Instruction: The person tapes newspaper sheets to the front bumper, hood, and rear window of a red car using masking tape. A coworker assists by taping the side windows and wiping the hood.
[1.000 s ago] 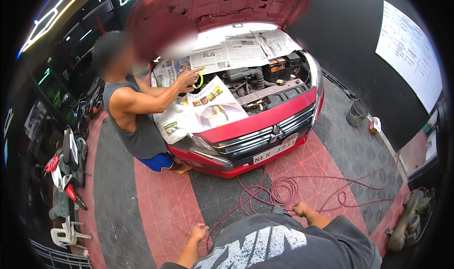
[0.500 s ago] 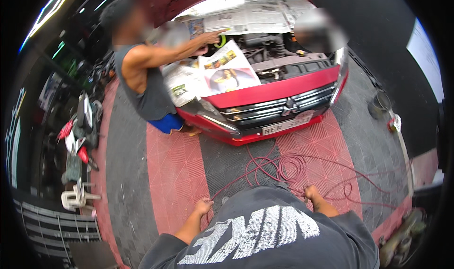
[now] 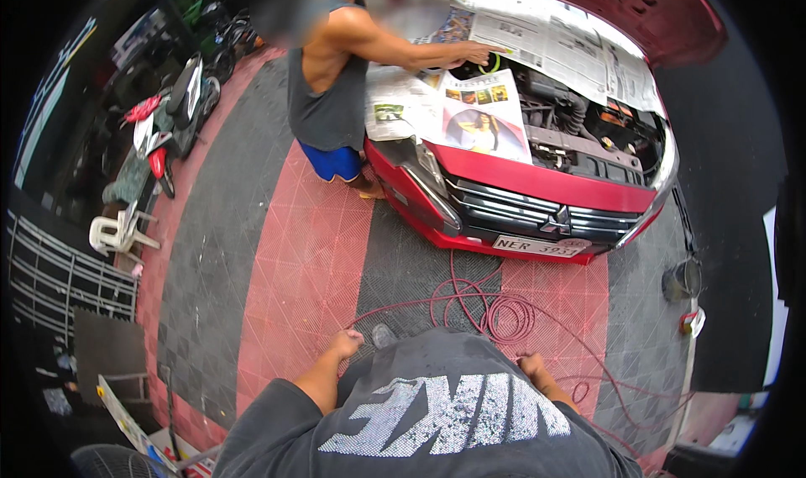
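Observation:
My left hand is low beside my body with its fingers curled closed around a dark red hose. From there the hose runs across the floor to a loose coil in front of the car. My right hand is down at my other side with closed fingers; whatever it may hold is too small to make out. Ahead stands a red car with its hood up. Newspaper sheets cover its fender and engine bay edges. A co-worker in a grey sleeveless top reaches an arm over the engine bay.
A motorcycle and a white plastic chair stand at the left. A metal rack is nearer on that side. At the right, a dark bucket sits by the wall. Red and grey tiles make up the floor.
My view has turned left, so the car and co-worker appear further right. Both my hands stay low at my sides. The co-worker still reaches over the engine bay.

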